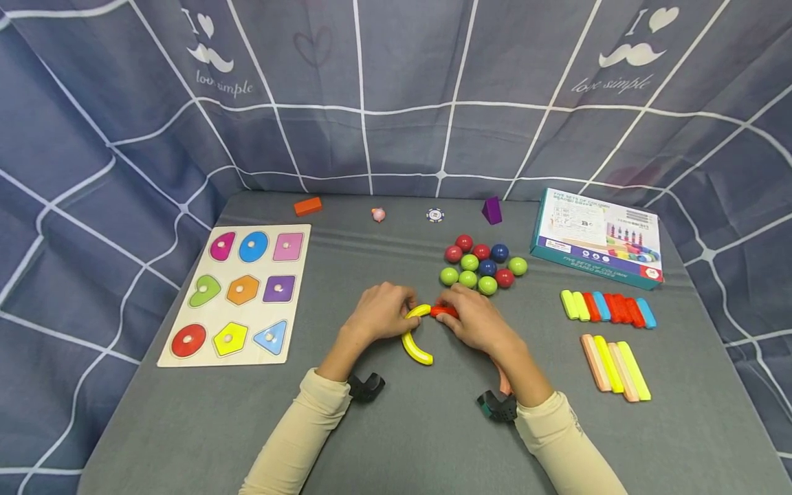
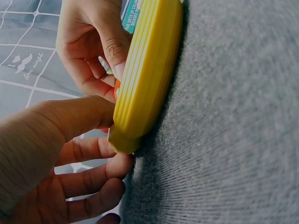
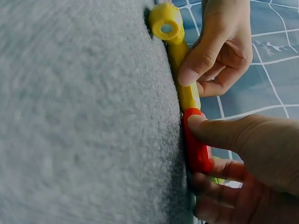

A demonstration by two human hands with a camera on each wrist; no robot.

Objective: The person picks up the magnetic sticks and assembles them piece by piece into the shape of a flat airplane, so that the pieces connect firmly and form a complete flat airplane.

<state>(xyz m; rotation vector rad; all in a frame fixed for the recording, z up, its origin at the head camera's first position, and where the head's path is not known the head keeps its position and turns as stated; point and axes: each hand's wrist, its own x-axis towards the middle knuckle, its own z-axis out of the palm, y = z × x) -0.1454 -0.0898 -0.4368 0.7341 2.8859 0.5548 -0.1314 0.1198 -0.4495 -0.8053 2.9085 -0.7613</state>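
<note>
A yellow ridged stick, apparently modelling clay (image 1: 416, 349), lies bent into a curve on the grey table. Its upper end meets a short red clay stick (image 1: 443, 311). My left hand (image 1: 385, 311) pinches the yellow one near that join. The red piece is pinched between thumb and fingers of my right hand (image 1: 475, 316). In the right wrist view the red stick (image 3: 197, 142) touches the yellow stick (image 3: 188, 95) end to end, and the far yellow end shows a round hole. The left wrist view has the yellow curve's ridged side (image 2: 149, 70) up close.
Several red, blue and green balls (image 1: 487, 267) sit just beyond my right hand. A shape puzzle board (image 1: 238, 295) lies left. To the right are a box (image 1: 597, 237), short clay sticks (image 1: 609, 308) and longer ones (image 1: 615, 368). A peach strip (image 1: 504, 380) is partly under my right wrist.
</note>
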